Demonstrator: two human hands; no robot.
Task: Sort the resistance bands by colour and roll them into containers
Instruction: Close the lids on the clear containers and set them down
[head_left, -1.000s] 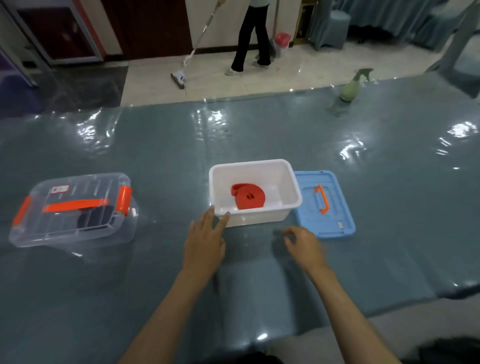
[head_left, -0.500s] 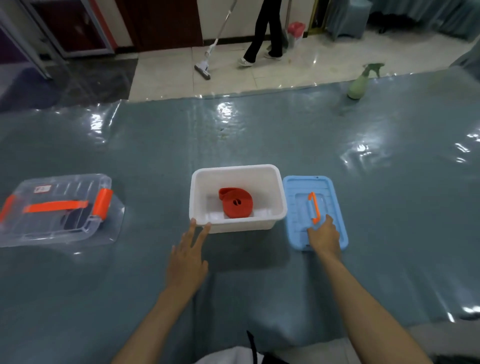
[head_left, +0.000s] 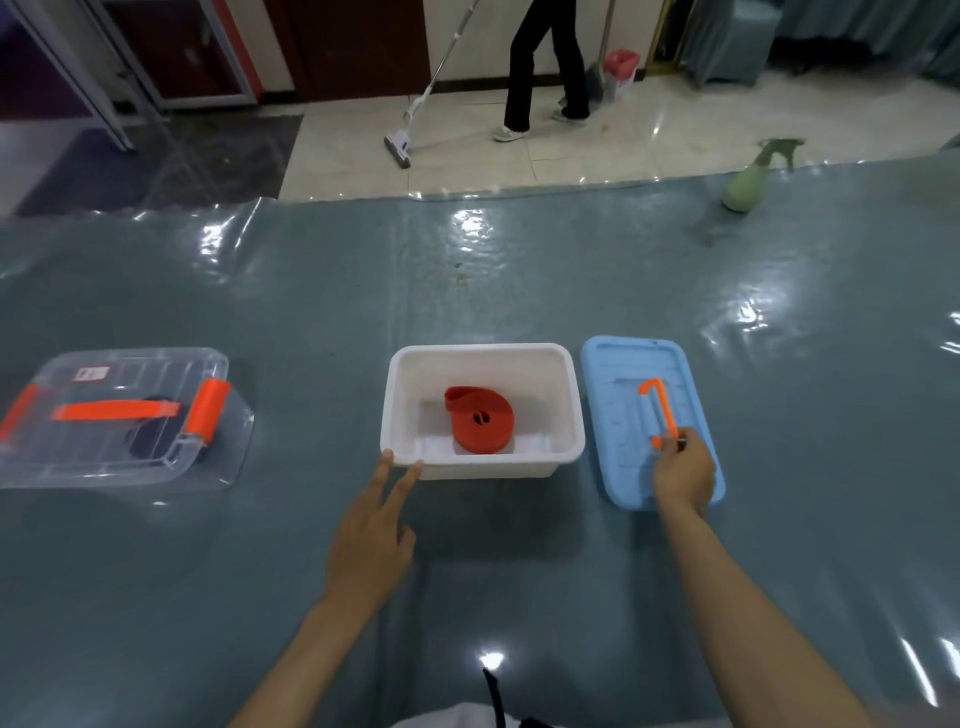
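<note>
A rolled red resistance band (head_left: 480, 420) lies inside an open white container (head_left: 563, 366) at the table's middle. Straight fingers of my left hand (head_left: 371, 535) touch the container's near left corner. To the container's right a blue lid (head_left: 618, 364) lies flat on the table. Its orange handle (head_left: 658, 408) stands raised, and my right hand (head_left: 680, 475) pinches the handle's near end. At the left stands a clear container (head_left: 119, 415) with its lid shut, orange clasps and an orange handle; a dark rolled band (head_left: 150, 431) shows through its wall.
The table (head_left: 519, 280) is covered with shiny grey-blue plastic sheeting. A green spray bottle (head_left: 748, 179) stands at its far right edge. Beyond the table a person (head_left: 540, 67) mops the tiled floor.
My right hand moved right from the table onto the blue lid and took hold of its orange handle, which now stands up. My left hand stayed at the white container's corner.
</note>
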